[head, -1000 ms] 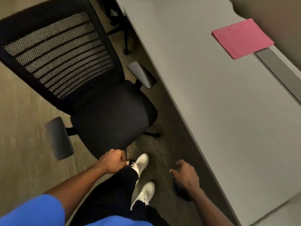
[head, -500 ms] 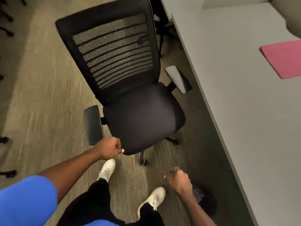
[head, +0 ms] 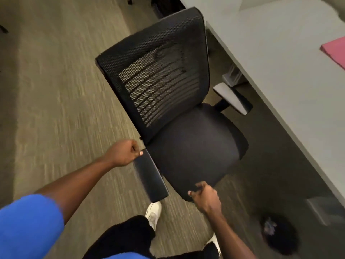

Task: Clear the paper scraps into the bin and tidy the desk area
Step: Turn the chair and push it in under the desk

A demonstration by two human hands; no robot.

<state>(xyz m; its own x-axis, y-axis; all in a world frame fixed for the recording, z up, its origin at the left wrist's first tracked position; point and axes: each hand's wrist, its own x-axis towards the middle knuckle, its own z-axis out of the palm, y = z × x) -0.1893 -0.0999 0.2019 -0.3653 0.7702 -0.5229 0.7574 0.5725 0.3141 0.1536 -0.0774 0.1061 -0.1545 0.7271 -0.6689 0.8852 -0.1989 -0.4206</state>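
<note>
A black mesh-backed office chair (head: 192, 146) stands on the carpet beside the grey desk (head: 280, 58). My left hand (head: 122, 155) is a closed fist at the rear end of the chair's near armrest (head: 151, 178), thumb touching it. My right hand (head: 205, 200) curls its fingers over the front edge of the seat. A dark round bin (head: 281, 238) sits on the floor under the desk edge at lower right, with crumpled paper scraps (head: 268, 226) inside. No loose scraps show on the desk.
A pink folder (head: 336, 51) lies on the desk at the right edge of view. The chair's far armrest (head: 233, 98) sits close to the desk edge. My white shoes (head: 154, 212) stand just behind the chair. Open carpet (head: 56, 90) stretches left.
The view has swung left and nearer to the chair. My right hand rose from near the floor to the seat's front edge. My left fist shifted from the seat edge to the armrest's rear end.
</note>
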